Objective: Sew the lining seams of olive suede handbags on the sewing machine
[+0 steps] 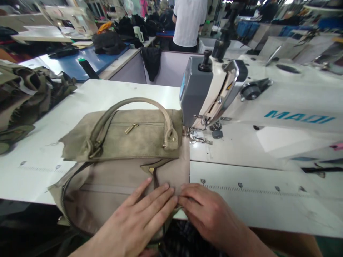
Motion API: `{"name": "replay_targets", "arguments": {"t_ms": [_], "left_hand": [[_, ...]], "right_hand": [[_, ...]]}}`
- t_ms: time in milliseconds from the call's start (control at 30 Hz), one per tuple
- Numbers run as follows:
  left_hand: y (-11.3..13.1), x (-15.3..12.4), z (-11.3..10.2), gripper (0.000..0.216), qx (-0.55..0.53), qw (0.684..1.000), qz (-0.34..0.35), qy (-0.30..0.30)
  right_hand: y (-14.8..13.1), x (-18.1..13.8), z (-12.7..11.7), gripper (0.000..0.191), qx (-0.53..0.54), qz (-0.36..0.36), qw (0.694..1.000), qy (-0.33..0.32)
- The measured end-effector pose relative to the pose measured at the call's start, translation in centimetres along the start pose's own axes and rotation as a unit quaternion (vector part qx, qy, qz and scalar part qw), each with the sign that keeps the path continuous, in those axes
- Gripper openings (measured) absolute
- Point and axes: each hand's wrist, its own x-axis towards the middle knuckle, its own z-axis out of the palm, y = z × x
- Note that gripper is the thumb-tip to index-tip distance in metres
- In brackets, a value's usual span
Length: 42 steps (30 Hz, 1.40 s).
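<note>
An olive suede bag panel with a curved handle and a brass zip pull lies on the white table, on top of a tan lining piece edged with a zipper. My left hand lies flat on the lining near the front edge, fingers stretched out. My right hand rests beside it, fingers bent and pressing the lining's right front corner. The panel's right edge sits next to the presser foot of the sewing machine.
The machine's white body runs off to the right. A pile of olive bag parts sits at the left table edge. A thread cone and dark fabric lie behind. A person in a white shirt stands at the back.
</note>
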Motion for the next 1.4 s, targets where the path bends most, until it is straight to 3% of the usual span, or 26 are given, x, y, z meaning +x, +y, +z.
{"name": "replay_targets", "arguments": {"t_ms": [67,200,300,500,667,967,1400], "left_hand": [[-1.0,0.1,-0.3,0.086,0.0,1.0,-0.004,0.009],[-1.9,0.7,-0.9,0.054,-0.008,0.998,0.048,0.034],[-1.9,1.1,-1.4,0.037,-0.047,0.996,0.082,-0.002],[-2.9,2.2,-2.2,0.087,-0.038,0.998,0.008,-0.057],[-3.4,3.1,-2.7,0.072,-0.008,0.997,0.055,-0.063],[-2.4,3.2,-2.5,0.08,-0.005,0.996,0.049,-0.076],[-5.0,6.5,-1.9,0.039,0.09,0.994,0.053,0.024]], "right_hand": [[-0.7,-0.8,0.2,0.026,-0.003,0.001,1.0,0.024],[-1.3,-1.7,0.8,0.028,-0.006,0.004,0.999,0.036],[-1.5,-1.9,1.3,0.03,-0.015,0.0,0.998,0.056],[-1.4,-1.8,2.1,0.026,0.014,-0.011,0.996,0.093],[-1.7,-1.9,2.4,0.029,-0.008,-0.017,0.994,0.105],[-1.0,-2.4,1.4,0.032,-0.054,-0.029,0.995,0.081],[2.7,0.0,-0.5,0.029,-0.096,-0.051,0.991,0.079]]}}
